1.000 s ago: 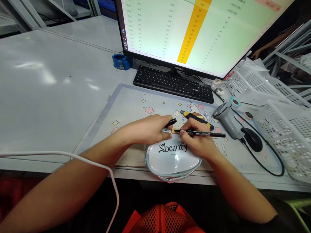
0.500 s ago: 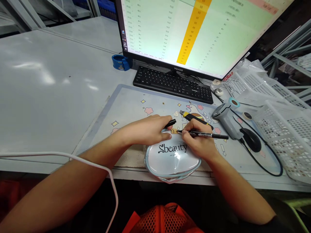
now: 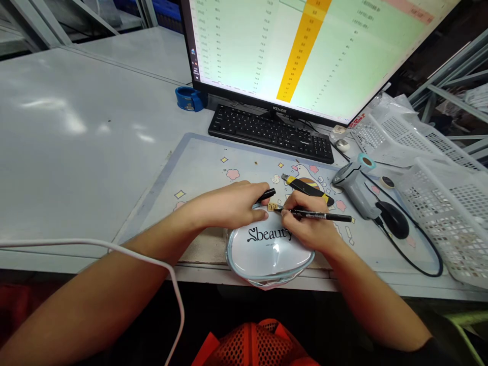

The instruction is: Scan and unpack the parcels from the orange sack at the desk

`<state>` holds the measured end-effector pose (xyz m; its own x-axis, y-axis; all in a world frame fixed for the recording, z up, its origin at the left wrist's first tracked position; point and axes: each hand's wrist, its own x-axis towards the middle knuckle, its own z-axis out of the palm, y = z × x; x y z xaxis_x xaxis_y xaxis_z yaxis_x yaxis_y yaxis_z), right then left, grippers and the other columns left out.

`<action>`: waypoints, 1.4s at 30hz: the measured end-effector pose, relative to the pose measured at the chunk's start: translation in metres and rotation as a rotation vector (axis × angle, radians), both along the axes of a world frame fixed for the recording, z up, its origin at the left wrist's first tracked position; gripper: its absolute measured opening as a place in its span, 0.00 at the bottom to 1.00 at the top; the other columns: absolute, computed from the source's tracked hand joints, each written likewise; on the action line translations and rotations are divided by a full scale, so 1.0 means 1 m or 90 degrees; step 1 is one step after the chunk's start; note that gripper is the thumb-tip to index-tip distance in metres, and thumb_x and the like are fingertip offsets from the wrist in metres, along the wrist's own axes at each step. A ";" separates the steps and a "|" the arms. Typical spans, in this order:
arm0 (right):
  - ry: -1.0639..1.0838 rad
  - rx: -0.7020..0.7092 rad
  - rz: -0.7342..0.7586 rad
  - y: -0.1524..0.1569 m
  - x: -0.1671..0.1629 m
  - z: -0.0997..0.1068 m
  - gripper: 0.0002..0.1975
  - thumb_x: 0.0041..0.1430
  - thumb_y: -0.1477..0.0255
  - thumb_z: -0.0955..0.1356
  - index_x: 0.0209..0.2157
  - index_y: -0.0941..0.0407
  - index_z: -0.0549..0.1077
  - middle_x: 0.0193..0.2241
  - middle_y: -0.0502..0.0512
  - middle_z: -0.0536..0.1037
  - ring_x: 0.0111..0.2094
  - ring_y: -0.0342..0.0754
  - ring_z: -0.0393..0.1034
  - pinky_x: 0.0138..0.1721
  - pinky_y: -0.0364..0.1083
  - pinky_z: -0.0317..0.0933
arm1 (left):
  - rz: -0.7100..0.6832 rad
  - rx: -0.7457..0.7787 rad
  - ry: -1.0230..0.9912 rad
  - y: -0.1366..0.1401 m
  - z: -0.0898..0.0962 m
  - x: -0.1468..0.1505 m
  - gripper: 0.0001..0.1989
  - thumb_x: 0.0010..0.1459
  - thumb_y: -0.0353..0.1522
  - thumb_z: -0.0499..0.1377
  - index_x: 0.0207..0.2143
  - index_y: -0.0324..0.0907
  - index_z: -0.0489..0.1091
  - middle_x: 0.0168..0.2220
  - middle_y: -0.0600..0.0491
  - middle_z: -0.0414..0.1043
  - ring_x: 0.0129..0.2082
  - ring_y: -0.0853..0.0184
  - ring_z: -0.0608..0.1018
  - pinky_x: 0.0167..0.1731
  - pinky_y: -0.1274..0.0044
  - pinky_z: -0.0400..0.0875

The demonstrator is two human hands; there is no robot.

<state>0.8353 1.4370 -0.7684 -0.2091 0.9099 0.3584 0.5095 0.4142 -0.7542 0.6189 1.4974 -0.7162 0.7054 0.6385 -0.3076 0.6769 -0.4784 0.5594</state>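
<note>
A white pouch [image 3: 270,256] with pale blue piping and "Sbeauty" lettering lies at the desk's front edge. On its far end sits a small tan label [image 3: 273,207] bearing dark handwritten marks. My right hand [image 3: 307,218] grips a slim black marker pen [image 3: 331,217], its tip at the label's right side. My left hand [image 3: 244,206] is closed around a black pen cap [image 3: 266,195], thumb resting on the pouch just left of the label. A yellow and black utility knife [image 3: 308,189] lies beyond my right hand.
A black keyboard [image 3: 270,133] and a monitor [image 3: 282,109] stand behind the printed desk mat [image 3: 202,162]. To the right are a grey barcode scanner [image 3: 356,188], a black mouse [image 3: 394,219] and white baskets [image 3: 450,223]. A white cable [image 3: 145,257] crosses over my left forearm.
More dark marks show on the label. The right hand and marker have shifted slightly left and down; the left hand has stayed almost still.
</note>
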 end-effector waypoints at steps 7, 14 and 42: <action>0.126 -0.034 -0.115 0.003 0.004 -0.006 0.04 0.57 0.71 0.71 0.30 0.52 0.71 0.29 0.50 0.76 0.29 0.47 0.70 0.31 0.47 0.63 | 0.004 -0.009 -0.002 -0.001 0.002 -0.002 0.12 0.62 0.41 0.60 0.42 0.43 0.67 0.42 0.49 0.78 0.34 0.62 0.76 0.31 0.72 0.62; 0.442 -0.156 0.058 0.010 0.024 0.001 0.10 0.59 0.61 0.73 0.37 0.53 0.78 0.33 0.54 0.80 0.30 0.49 0.74 0.30 0.49 0.68 | 0.003 0.134 -0.126 -0.001 0.006 -0.001 0.18 0.74 0.46 0.48 0.40 0.43 0.68 0.40 0.50 0.75 0.42 0.60 0.74 0.43 0.69 0.64; 0.494 -0.151 0.144 0.002 0.013 -0.004 0.23 0.73 0.53 0.61 0.47 0.50 0.84 0.42 0.56 0.81 0.41 0.53 0.74 0.41 0.51 0.68 | -0.080 0.249 -0.179 -0.008 -0.004 0.008 0.10 0.74 0.38 0.56 0.49 0.45 0.74 0.43 0.51 0.79 0.45 0.60 0.79 0.43 0.71 0.68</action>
<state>0.8485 1.4391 -0.7723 -0.1696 0.9449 0.2800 -0.2656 0.2298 -0.9363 0.6267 1.4893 -0.7204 0.8052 0.5734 0.1512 0.4499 -0.7568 0.4742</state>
